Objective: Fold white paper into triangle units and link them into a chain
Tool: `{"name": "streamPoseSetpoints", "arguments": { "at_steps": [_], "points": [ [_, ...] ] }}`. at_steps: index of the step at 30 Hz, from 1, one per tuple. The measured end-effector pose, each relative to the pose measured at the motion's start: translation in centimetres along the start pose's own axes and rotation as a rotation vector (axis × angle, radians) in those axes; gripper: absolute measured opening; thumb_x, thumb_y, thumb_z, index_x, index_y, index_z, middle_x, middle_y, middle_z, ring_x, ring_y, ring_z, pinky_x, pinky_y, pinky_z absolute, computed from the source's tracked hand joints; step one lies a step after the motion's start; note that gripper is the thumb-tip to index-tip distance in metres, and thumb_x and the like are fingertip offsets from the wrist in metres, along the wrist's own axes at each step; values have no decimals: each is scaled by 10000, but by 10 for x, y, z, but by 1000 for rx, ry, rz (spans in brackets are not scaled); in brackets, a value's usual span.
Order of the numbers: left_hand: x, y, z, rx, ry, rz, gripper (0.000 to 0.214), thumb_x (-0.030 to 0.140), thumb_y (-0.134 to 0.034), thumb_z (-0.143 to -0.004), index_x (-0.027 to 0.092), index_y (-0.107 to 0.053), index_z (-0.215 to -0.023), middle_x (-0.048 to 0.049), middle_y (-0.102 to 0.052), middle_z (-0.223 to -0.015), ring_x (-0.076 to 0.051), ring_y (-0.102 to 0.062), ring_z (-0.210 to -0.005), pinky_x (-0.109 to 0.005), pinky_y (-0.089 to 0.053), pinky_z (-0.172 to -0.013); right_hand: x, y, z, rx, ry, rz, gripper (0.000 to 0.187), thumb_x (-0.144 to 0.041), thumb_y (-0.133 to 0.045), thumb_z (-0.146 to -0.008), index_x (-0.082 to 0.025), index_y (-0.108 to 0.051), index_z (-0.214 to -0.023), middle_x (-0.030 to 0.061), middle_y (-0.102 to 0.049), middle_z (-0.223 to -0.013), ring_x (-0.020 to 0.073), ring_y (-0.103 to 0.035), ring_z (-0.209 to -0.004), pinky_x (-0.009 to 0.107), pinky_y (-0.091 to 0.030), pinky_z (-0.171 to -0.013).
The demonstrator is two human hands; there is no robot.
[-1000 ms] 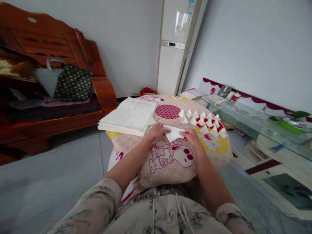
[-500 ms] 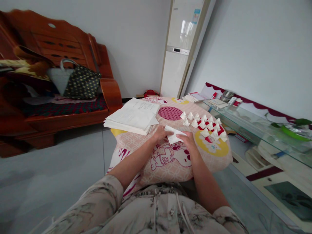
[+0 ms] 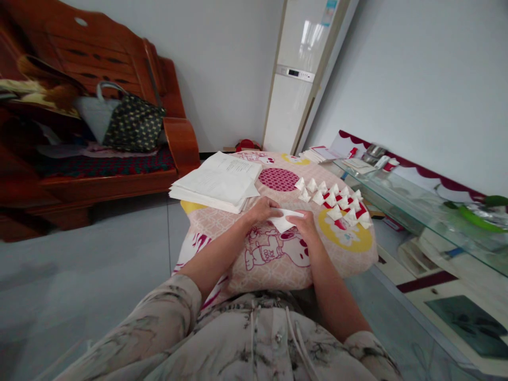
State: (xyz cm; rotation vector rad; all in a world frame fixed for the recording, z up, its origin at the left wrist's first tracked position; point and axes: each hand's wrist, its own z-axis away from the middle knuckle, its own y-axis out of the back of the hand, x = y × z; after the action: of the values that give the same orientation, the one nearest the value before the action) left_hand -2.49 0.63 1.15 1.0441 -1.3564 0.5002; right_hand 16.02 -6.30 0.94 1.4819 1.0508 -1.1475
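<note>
A small folded piece of white paper (image 3: 282, 224) is held between my two hands above the patterned tablecloth (image 3: 254, 280). My left hand (image 3: 263, 208) grips its left end, with fingers bent over the top edge. On the right end, my right hand (image 3: 305, 223) pinches the paper between thumb and fingers. Left of my hands lies a thick stack of white paper sheets (image 3: 218, 182), the top one partly printed. Several small folded paper pyramids (image 3: 334, 212) stand in rows to the right, some over a red patch.
A glass-topped cabinet (image 3: 420, 211) runs along the right side, bearing cups and a green dish (image 3: 482, 218). At left stands a wooden sofa (image 3: 182, 143) with a dark patterned bag (image 3: 135, 124) on it. A tall white air conditioner (image 3: 291, 95) stands in the corner.
My left hand has shifted slightly, its fingers now reaching over the paper's upper edge. The paper's top flap looks narrower and flatter. The camera view has tilted a little.
</note>
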Motion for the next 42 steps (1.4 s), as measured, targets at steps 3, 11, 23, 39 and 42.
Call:
{"name": "streamPoseSetpoints", "arguments": {
  "at_steps": [3, 11, 23, 39, 42],
  "points": [
    [-3, 4, -3, -13, -13, -24, 181, 307, -681, -675, 131, -702, -639, 34, -560, -542, -88, -463, -514, -201, -311, -496, 3, -2, -3, -12, 27, -37, 276, -371, -778, -574, -136, -728, -708, 1, -642, -582, 149, -549, -543, 264, -432, -514],
    [-1, 10, -6, -95, -18, -67, 154, 265, -689, -650, 132, -746, -705, 36, -589, -569, -90, -485, -527, -202, -309, -506, 7, -6, -6, -43, 109, 69, 212, -338, -756, -629, -138, -729, -694, -6, -651, -596, 139, -544, -542, 245, -426, -504],
    [11, 8, -1, -52, 73, 23, 103, 246, -673, -603, 146, -652, -606, 54, -524, -521, -80, -422, -484, -204, -279, -471, 21, -6, -11, 17, 77, -51, 240, -332, -798, -633, -148, -758, -782, 8, -716, -661, 171, -626, -590, 262, -496, -550],
    [-6, 29, 3, 173, 46, 239, 169, 279, -714, -600, 127, -676, -662, 7, -611, -619, -96, -507, -575, -236, -388, -596, 14, 4, -9, 224, 93, -342, 259, -268, -809, -545, -158, -716, -760, 31, -754, -755, 207, -673, -682, 336, -540, -653],
    [-5, 23, 4, 154, 36, 334, 290, 407, -758, -651, 133, -678, -707, -17, -650, -697, -120, -574, -650, -251, -450, -653, 15, 3, -9, 232, 69, -328, 261, -286, -808, -551, -160, -709, -756, 26, -744, -738, 201, -662, -648, 334, -527, -632]
  ]
}}
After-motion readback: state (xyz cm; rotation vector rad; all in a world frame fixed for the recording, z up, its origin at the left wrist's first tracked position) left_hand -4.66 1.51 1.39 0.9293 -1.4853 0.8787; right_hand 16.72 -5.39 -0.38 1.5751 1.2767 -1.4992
